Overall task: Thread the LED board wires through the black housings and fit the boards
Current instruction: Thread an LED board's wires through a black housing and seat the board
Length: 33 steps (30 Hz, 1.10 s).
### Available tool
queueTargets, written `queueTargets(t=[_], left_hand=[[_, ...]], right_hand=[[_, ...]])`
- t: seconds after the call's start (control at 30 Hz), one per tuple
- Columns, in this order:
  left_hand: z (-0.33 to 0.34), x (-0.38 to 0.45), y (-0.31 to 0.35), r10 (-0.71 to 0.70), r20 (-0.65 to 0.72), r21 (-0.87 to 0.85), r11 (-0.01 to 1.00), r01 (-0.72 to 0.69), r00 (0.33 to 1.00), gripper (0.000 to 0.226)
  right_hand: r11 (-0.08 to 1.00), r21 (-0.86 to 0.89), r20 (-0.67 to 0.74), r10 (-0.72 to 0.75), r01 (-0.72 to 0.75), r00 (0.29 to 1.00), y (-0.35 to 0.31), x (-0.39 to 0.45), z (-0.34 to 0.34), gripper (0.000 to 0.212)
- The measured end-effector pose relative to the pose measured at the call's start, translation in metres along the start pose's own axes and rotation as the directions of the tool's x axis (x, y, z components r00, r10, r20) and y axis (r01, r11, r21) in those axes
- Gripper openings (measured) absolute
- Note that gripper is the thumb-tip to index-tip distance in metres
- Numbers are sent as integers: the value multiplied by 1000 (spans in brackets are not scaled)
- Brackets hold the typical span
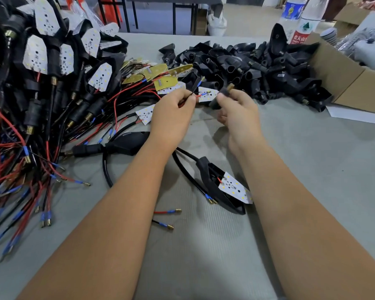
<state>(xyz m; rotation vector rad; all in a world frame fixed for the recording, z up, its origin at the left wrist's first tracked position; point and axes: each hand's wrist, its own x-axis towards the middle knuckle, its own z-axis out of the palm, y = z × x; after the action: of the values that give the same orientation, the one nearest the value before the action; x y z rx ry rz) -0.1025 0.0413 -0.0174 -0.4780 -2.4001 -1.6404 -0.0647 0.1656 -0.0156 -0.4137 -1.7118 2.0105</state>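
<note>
My left hand (171, 118) pinches a red and a black wire (196, 92) whose terminal ends point up and to the right. My right hand (238, 113) grips a black housing (217, 100) with a brass stem at its top, just right of the wire tips. A white LED board (208, 94) lies on the table between and behind the hands. Loose white and yellow-backed boards (160, 80) with wires lie beyond my left hand. A pile of black housings (247, 70) sits at the back right.
Finished housings with boards and red and black wires (41, 94) are heaped at the left. One assembled unit (225, 187) lies by my right forearm, another black housing (126, 144) by my left. A cardboard box (344, 79) and water bottles (299, 20) stand at the back right.
</note>
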Motion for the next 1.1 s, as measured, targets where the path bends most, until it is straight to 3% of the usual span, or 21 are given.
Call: queueTargets(t=[0.1, 0.2, 0.33, 0.57, 0.83, 1.1], left_hand=[[0, -1, 1, -5, 39, -92, 996, 9, 999, 17], [3, -3, 2, -35, 127, -168, 984, 57, 991, 16], [5, -3, 1, -66, 126, -218, 971, 93, 990, 15], [1, -1, -2, -106, 70, -289, 949, 122, 992, 14], [3, -3, 0, -81, 79, -231, 968, 97, 994, 10], [-1, -4, 0, -45, 86, -290, 955, 68, 995, 13]], right_hand=[[921, 366, 30, 131, -133, 991, -4, 4, -5, 8], [810, 542, 87, 209, -223, 974, -6, 5, -9, 6], [805, 519, 180, 228, -289, 957, -6, 2, -7, 20], [800, 505, 272, 209, -324, 939, -6, 0, -5, 15], [818, 481, 290, 191, -316, 938, -5, 2, -7, 22], [814, 487, 267, 206, -316, 941, -3, 3, -7, 16]])
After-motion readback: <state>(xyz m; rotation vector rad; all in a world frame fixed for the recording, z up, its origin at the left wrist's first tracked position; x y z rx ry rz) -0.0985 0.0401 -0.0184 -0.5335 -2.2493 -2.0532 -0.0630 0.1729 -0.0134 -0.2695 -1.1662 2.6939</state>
